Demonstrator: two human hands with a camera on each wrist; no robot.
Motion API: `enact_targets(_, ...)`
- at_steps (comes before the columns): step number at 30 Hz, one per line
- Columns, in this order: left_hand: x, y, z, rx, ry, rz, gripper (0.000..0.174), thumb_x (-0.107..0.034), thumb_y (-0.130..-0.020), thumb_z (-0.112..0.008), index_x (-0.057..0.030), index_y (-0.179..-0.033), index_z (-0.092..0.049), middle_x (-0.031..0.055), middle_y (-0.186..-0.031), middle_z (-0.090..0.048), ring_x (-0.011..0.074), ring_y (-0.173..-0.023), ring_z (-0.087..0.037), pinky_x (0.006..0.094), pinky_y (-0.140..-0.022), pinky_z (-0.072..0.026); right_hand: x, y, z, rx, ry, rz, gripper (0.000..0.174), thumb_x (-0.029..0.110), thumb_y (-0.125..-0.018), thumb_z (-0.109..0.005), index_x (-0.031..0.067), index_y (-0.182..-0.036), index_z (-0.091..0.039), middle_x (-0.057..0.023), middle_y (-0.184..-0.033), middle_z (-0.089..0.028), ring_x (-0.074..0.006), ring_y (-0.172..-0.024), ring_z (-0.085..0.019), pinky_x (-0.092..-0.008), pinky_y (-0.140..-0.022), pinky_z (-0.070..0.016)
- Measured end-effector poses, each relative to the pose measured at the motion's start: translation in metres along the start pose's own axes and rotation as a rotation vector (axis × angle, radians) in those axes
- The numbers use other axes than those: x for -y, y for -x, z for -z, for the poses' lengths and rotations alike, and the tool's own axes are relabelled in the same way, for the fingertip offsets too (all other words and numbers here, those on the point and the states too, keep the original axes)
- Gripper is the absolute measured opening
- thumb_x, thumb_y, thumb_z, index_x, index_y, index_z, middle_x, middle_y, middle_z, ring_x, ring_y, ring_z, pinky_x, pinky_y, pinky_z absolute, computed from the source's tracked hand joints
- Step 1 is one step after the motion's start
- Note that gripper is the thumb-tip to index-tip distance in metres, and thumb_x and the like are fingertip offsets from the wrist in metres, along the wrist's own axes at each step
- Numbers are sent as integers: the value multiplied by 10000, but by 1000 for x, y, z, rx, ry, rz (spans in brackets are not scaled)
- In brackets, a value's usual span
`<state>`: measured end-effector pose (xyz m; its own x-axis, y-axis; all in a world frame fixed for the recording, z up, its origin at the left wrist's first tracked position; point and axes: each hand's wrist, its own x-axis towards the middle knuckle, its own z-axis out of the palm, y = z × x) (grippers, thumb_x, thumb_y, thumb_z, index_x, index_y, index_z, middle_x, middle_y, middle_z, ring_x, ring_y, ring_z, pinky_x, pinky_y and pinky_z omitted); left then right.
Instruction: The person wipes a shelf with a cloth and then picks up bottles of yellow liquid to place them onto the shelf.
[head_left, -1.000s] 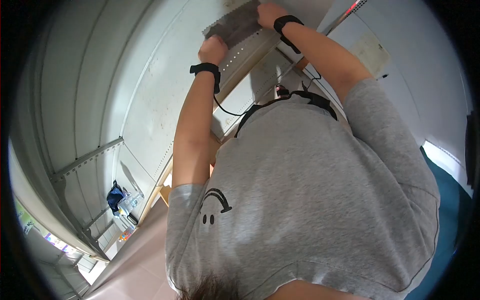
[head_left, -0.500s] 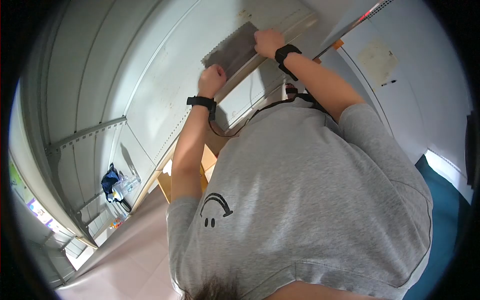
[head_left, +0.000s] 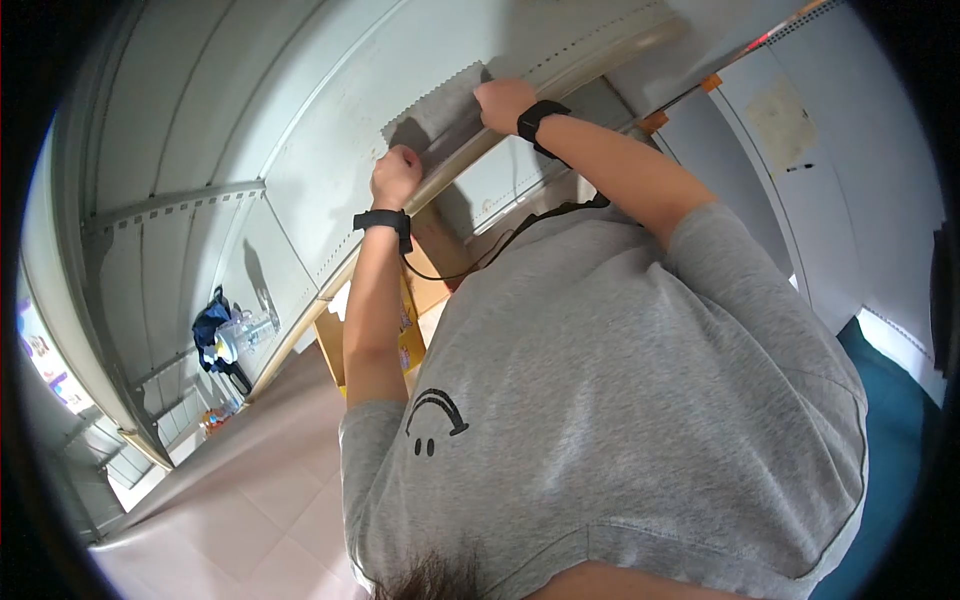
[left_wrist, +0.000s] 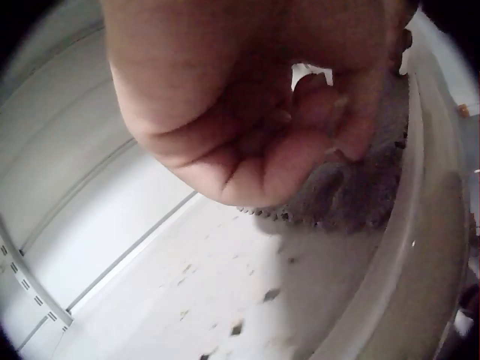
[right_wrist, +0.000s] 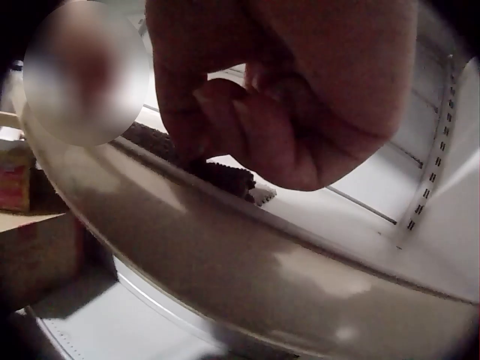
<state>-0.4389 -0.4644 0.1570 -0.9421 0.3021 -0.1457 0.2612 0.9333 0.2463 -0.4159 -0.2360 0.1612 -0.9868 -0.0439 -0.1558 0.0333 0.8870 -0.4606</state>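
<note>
A grey cloth with a zigzag edge lies on a white metal shelf above my head. My left hand grips the cloth's near corner with curled fingers. In the left wrist view the left hand is bunched over the cloth. My right hand pinches the other end at the shelf's rounded front lip. From the right wrist, the right hand has thumb and fingers closed on the dark cloth just above the lip.
A cardboard box stands below the shelf near my left arm. A blue bag with clear bottles sits on a low shelf at the left. Pink floor tiles spread below. White panels stand at the right.
Both hands keep hold of the cloth. Hands and cloth now sit lower and further left in the head view, and the box below shows more.
</note>
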Motion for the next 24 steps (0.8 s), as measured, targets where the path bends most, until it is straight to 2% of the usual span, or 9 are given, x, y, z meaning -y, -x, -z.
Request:
enact_targets(7,54,37,21,20,3,142,154,-185,-699,-511,-98,-787,-604,136,-784,-610,305,-775,-582,370,-698,-460,69,-2,-13,59,42,197,195,49,-679,-482,31,-825,-610,-193,-891,-587,-300,-841,-576,-396,-706,-468)
enact_targets(11,78,50,20,31,33,188,158,-187,-699,-512,-97,-792,-603,140,-775,-610,308,-772,-582,370,-695,-460,90,-3,-27,145,81,207,200,55,-683,-478,30,-835,-605,-179,-899,-590,-306,-845,-574,-396,-707,-467)
enact_targets(17,78,55,17,68,102,160,150,-195,-697,-526,-97,-781,-601,143,-755,-607,310,-750,-583,376,-681,-460,83,6,-35,57,33,187,175,75,-691,-493,24,-828,-589,-170,-889,-586,-314,-846,-567,-404,-708,-461)
enact_targets(19,71,52,14,-4,140,82,135,-190,-697,-532,-97,-766,-600,139,-711,-603,306,-712,-585,378,-652,-462,77,7,-30,63,-36,91,177,85,-695,-503,35,-846,-581,-170,-902,-577,-314,-851,-561,-403,-718,-457)
enact_targets(24,45,33,10,-74,178,-32,113,-172,-692,-548,-83,-743,-596,122,-620,-584,291,-635,-583,367,-593,-458,46,18,-16,5,-10,6,175,115,-707,-504,61,-861,-566,-171,-907,-572,-314,-874,-549,-405,-734,-448)
